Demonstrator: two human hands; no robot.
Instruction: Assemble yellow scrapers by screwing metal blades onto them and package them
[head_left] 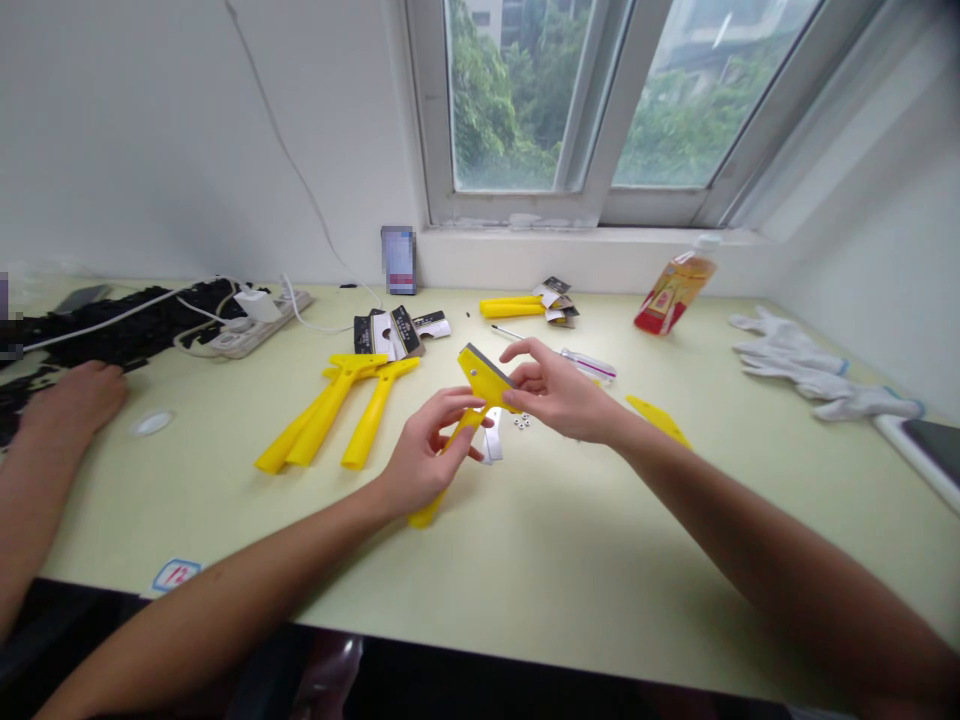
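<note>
A yellow scraper (485, 378) with a dark strip along its head's edge is held over the table, tilted. My left hand (429, 448) is wrapped round its handle, just below the head. With thumb and fingers, my right hand (564, 392) grips the head's right side. A screw shows in the face of the head. Below the hands lie a shiny flat blade-like piece (492, 440) and several small nuts (522, 422). A screwdriver (589, 365) with a see-through handle rests behind my right hand. Another flat yellow piece (660, 418) lies beside my right forearm, which partly covers it.
Several yellow scraper handles (322, 415) lie at left, near black-and-white cards (390, 333). More yellow handles (511, 307) with cards sit farther back. Around stand a phone (399, 260), a bottle (675, 288), white gloves (810, 368) and a power strip (259, 325). Another person's hand (75, 400) rests at far left.
</note>
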